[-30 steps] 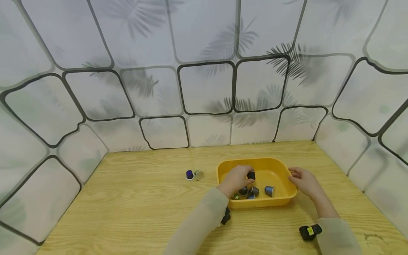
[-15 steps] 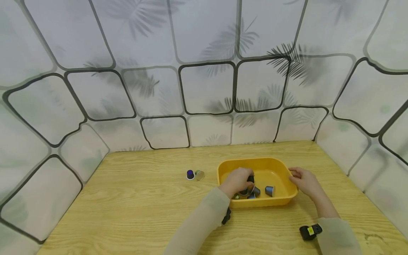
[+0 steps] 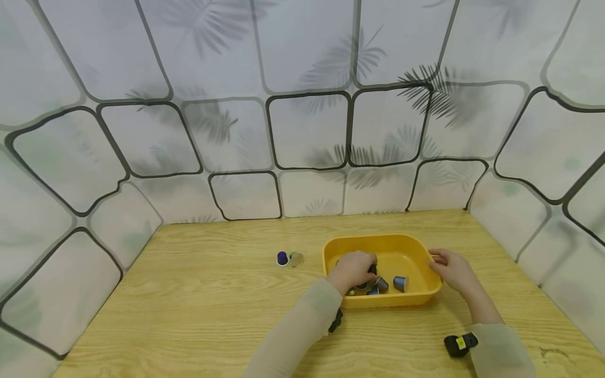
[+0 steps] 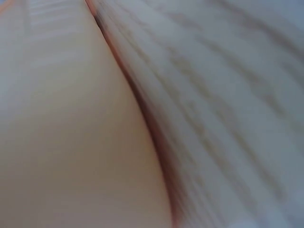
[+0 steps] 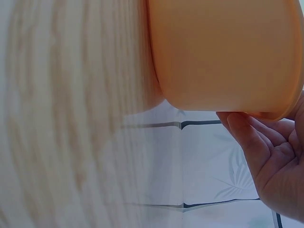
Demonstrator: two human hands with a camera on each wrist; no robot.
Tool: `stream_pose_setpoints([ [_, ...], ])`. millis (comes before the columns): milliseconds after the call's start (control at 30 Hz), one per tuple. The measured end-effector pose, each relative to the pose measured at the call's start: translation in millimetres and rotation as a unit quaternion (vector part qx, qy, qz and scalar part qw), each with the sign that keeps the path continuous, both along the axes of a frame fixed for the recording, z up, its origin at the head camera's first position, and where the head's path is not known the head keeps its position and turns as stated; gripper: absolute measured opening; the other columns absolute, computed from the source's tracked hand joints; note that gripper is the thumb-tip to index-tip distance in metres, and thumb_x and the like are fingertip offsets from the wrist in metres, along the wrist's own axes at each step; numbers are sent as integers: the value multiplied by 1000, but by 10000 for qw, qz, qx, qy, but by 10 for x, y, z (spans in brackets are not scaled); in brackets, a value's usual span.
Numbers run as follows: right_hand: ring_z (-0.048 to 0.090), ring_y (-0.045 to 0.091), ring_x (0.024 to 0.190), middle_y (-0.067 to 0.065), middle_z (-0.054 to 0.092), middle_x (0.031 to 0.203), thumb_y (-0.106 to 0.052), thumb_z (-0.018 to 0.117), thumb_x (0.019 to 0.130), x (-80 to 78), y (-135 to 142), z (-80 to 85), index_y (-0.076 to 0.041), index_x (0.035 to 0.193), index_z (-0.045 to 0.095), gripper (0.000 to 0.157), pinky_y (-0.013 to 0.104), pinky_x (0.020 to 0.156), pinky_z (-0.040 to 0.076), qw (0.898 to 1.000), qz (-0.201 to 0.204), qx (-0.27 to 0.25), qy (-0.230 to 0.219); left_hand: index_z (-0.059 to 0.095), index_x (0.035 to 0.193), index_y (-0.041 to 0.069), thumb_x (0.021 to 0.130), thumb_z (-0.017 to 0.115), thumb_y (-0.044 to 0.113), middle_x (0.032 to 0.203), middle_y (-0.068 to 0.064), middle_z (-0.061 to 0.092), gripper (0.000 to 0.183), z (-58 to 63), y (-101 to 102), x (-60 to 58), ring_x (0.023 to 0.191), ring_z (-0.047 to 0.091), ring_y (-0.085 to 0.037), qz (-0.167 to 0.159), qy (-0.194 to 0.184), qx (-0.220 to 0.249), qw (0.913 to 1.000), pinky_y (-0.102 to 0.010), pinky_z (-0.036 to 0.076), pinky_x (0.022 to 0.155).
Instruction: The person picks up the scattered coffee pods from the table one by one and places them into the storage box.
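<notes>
My left hand (image 3: 353,269) reaches into the yellow plastic tray (image 3: 411,247) over its left half, a black coffee capsule (image 3: 372,269) pinched between thumb and fingers. Just under the fingertips lie more capsules, among them a dark grey capsule (image 3: 381,284) tipped on its side. A blue capsule (image 3: 400,284) rests apart on the tray floor to the right. At the tray's right end my right hand (image 3: 451,269) grips the rim, with its fingers against the outer wall in the right wrist view. The left wrist view holds only the tray's wall (image 4: 80,133) and tabletop, no hand.
On the wooden table (image 3: 198,294), left of the tray, a dark purple capsule (image 3: 282,258) stands beside a pale green capsule (image 3: 296,259) lying on its side. A patterned fabric wall (image 3: 307,131) encloses the table at the back and sides.
My left hand has sunk a little lower into the tray with the black capsule, close onto the other capsules. My right hand keeps its hold on the rim.
</notes>
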State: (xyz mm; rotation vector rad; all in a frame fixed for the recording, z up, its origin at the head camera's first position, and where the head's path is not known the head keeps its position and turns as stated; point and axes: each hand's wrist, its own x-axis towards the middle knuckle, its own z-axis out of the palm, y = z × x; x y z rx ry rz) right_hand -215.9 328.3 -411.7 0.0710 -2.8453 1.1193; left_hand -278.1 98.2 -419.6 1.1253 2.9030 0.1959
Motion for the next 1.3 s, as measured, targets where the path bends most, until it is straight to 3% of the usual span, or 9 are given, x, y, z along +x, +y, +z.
stream_pose_setpoints([
  [233,47,47,101,37,47,111,-8,49,88,2,2,0,15,120,42,40,46,75,47,10000,9,18,55,60,102,20,79,63,38,87,9,60,29,-21,9,17,65,50,-2,-128,189,-304,9993,-17,39,51],
  [867,46,47,102,37,45,113,-12,49,90,-4,19,15,15,122,39,43,46,75,47,9999,18,-11,-148,61,101,21,80,62,39,85,9,60,28,-28,27,16,61,46,-3,-51,268,-482,9985,-19,37,49],
  [1100,46,47,102,37,45,113,-9,49,89,3,19,9,15,122,39,42,45,75,47,9999,42,-44,-92,60,110,21,82,61,37,100,9,61,32,-9,17,18,79,56,-3,-60,200,-388,9990,-18,45,62],
  [1300,46,47,102,37,46,112,-9,49,89,1,19,12,16,121,40,42,45,75,47,10000,63,-40,-58,58,114,20,83,61,34,106,9,59,34,5,-1,29,89,56,-3,-70,41,27,10000,-18,46,71],
])
